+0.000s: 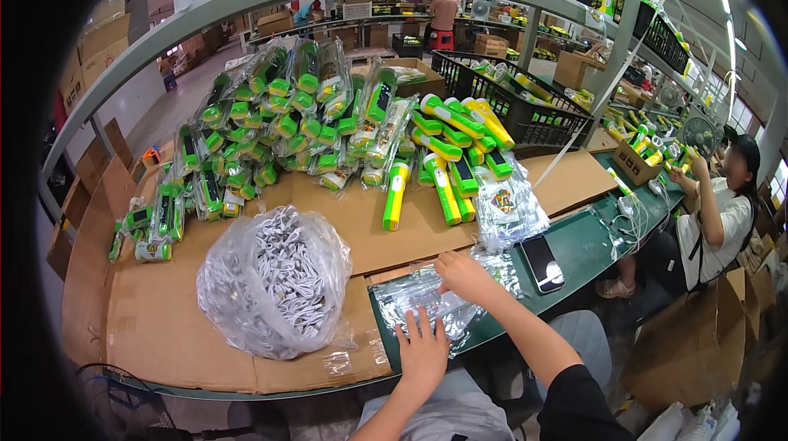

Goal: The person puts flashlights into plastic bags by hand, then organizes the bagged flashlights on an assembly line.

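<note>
While the left hand (pixel 423 349) splays at the clear bags (pixel 410 297), the right hand (pixel 465 275) curls apart from it, grip unclear; the bags' long axis runs roughly left-right, opening indistinct.

A phone (pixel 542 265) lies on the green tabletop (pixel 579 237), a co-worker (pixel 724 215), fan (pixel 700 134) and carton (pixel 689 351) to its right.

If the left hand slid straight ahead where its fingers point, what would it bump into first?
The left hand would likely meet the clear plastic just past its fingers first. Beyond lies brown cardboard; depth is hard to judge.
</note>
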`<action>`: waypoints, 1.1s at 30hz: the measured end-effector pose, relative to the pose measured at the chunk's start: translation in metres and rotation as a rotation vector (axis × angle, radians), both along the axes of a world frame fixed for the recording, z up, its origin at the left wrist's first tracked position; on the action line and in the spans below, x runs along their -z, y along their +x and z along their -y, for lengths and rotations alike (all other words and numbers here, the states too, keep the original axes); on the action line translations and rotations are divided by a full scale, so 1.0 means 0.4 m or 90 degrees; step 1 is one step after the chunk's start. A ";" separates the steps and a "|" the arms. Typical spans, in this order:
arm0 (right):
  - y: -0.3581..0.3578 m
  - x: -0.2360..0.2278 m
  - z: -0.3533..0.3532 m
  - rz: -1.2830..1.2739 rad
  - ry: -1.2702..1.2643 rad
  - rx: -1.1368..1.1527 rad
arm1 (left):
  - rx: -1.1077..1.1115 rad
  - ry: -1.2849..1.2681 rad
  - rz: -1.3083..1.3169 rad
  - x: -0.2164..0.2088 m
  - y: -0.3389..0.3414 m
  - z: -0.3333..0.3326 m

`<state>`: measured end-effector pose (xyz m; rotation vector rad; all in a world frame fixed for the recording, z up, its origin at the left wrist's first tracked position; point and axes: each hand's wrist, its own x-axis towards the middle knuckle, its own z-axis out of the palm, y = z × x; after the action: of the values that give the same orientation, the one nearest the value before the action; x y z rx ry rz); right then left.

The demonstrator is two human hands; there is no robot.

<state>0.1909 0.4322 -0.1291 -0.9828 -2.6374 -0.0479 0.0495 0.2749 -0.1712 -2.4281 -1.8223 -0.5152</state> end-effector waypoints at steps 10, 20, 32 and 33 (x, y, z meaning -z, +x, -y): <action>-0.006 -0.013 -0.070 0.092 -0.244 -0.003 | 0.038 -0.045 -0.049 -0.047 -0.002 -0.024; 0.006 -0.010 -0.042 0.067 -0.187 0.036 | 0.074 -0.017 0.007 -0.107 -0.020 -0.140; -0.016 0.016 0.101 -0.038 0.163 0.140 | 0.104 -0.149 0.065 -0.114 -0.082 -0.317; -0.013 0.002 0.115 -0.032 0.161 0.159 | 0.111 -0.170 0.066 -0.124 -0.091 -0.314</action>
<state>0.1858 0.3860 -0.1301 -1.1972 -2.3749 -0.3995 0.0131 0.4005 -0.1217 -2.8050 -1.8333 -0.4431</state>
